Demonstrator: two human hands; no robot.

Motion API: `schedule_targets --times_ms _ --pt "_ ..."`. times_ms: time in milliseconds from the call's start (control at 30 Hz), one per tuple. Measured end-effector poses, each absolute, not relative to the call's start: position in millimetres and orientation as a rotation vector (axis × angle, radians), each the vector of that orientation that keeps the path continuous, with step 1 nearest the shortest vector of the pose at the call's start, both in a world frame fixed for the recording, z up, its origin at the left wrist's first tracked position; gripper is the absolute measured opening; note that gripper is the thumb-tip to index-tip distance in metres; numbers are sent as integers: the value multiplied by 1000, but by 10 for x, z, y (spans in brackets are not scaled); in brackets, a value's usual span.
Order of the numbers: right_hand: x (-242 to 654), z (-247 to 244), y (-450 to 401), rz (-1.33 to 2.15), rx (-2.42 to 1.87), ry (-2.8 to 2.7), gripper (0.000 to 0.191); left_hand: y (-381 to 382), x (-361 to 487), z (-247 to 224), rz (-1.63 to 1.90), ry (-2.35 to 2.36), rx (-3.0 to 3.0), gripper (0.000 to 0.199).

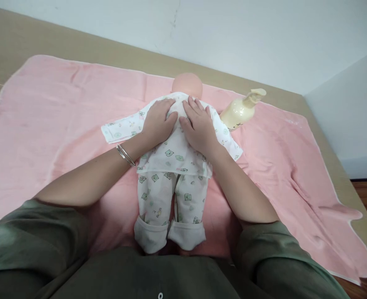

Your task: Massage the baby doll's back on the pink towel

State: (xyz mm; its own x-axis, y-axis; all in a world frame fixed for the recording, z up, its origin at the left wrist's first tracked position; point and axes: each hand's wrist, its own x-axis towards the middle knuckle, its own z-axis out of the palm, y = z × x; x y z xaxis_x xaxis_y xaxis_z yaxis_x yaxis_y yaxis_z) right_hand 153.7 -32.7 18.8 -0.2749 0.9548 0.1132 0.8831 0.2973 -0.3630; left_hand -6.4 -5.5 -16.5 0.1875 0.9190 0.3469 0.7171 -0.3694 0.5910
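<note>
A baby doll (187, 84) lies stretched out in front of me, its smooth round head pointing away and no facial features showing. It wears a white printed top (177, 155) with long sleeves spread to both sides, and matching trousers (156, 197) with white cuffs. My left hand (160, 121) rests flat on the left of the upper torso, fingers stretched. On the right of the torso, my right hand (198, 126) lies flat too, fingers slightly apart. Both hands touch the cloth, thumbs pointing toward each other. The doll's feet are mostly hidden by the cuffs.
A pink blanket (86, 95) with a few wrinkles covers much of the wooden table (108, 47). Beside the doll's right-hand sleeve, a cream pump bottle (240, 111) leans at an angle. A white wall (233, 37) rises behind the table.
</note>
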Motion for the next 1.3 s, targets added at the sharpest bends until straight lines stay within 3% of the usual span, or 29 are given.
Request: schedule_targets --times_ms 167,367,600,767,1000,1300 --pt "1567 250 -375 375 -1679 -2138 60 -79 -56 -107 904 1563 2157 57" --pt "1527 296 -501 128 -1609 -2072 60 -66 -69 -142 928 1554 2162 55" --pt "1502 285 -469 371 -1675 -2224 59 -41 -66 -207 1013 1540 2186 54" --pt "1544 385 -504 190 -1624 -2110 60 -60 -65 -172 992 1535 2164 58" --pt "1475 202 -456 322 -1738 -2187 62 -46 -68 -185 964 1554 2170 55" --pt "1510 196 -472 147 -1620 -2087 60 -49 -72 -195 1005 1543 2172 55"
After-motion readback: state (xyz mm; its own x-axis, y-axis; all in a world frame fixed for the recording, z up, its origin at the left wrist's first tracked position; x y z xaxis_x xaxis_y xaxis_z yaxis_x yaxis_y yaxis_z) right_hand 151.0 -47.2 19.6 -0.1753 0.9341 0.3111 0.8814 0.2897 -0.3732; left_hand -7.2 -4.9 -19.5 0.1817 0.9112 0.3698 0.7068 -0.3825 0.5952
